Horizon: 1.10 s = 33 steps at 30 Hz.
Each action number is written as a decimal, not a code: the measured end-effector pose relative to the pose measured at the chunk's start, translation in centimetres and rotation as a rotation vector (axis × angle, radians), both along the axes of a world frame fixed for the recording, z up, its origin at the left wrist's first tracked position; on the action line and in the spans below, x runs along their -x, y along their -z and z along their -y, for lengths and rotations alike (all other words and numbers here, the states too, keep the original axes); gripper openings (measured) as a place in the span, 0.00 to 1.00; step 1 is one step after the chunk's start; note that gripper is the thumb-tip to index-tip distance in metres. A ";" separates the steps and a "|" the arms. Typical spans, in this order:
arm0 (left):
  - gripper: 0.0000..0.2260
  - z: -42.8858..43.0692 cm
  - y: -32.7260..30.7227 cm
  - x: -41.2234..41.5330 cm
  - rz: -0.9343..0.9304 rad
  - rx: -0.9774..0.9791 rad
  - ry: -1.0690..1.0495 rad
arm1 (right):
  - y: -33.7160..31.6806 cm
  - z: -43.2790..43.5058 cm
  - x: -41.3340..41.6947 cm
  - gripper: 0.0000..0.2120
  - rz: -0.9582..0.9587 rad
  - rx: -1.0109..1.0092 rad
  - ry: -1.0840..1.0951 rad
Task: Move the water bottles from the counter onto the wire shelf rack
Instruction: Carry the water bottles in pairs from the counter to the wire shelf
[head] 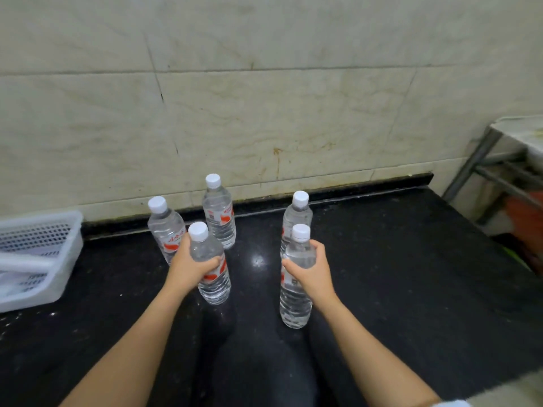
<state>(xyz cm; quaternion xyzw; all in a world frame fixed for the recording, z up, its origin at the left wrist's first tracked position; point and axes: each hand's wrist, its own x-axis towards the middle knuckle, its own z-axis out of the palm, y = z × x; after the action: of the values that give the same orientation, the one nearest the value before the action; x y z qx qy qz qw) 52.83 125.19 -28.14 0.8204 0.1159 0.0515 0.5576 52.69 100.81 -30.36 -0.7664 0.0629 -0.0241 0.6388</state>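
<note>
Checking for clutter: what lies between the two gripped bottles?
Nothing: the head view shows only bare black counter, with a glare spot, between the left bottle in the left hand and the right bottle in the right hand.

The front-left bottle (pixel 214 286) in your left grip (pixel 191 265) and the front-right bottle (pixel 295 304) in your right grip (pixel 313 274) are clear, thin plastic, ribbed low down, with matt white plastic caps and glossy film labels. The 3 bottles behind (pixel 219 221) look the same. Your surface (pixel 411 274) is black speckled stone, polished to a gloss that reflects a light spot. The wall tiles (pixel 264 113) are smooth, cream, marbled and stained. The basket (pixel 70 251) is white perforated plastic, the frame (pixel 471 165) dull grey metal.
</note>
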 end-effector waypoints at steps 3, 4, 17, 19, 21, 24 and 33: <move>0.29 -0.6 0.3 0.5 0.017 -0.009 0.083 | -0.2 -1.2 1.7 0.29 0.014 0.063 0.014; 0.29 -0.8 0.4 0.7 0.032 -0.018 0.112 | -0.5 -1.8 2.2 0.29 0.025 0.090 0.029; 0.27 -1.8 0.4 8.2 -0.012 -0.072 0.394 | -0.9 -2.8 11.2 0.25 0.004 0.097 0.434; 0.29 -1.0 0.2 9.7 -0.010 -0.065 0.385 | -0.4 -1.4 14.4 0.25 -0.008 0.098 0.529; 0.28 0.0 -0.3 11.4 -0.013 -0.068 0.420 | 0.1 0.1 17.6 0.24 -0.023 0.122 0.619; 0.24 2.9 -1.6 13.4 -0.012 -0.079 0.528 | 0.0 2.3 21.4 0.24 -0.030 0.142 0.690; 0.20 18.7 -4.6 17.8 0.045 0.009 0.663 | -1.6 11.9 29.2 0.24 0.061 0.131 0.860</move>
<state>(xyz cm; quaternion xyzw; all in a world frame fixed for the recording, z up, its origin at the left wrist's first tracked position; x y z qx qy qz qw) 35.06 106.45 -23.49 0.8096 -0.1695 -0.1153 0.5500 23.50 88.95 -28.72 -0.7083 0.3560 -0.3144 0.5222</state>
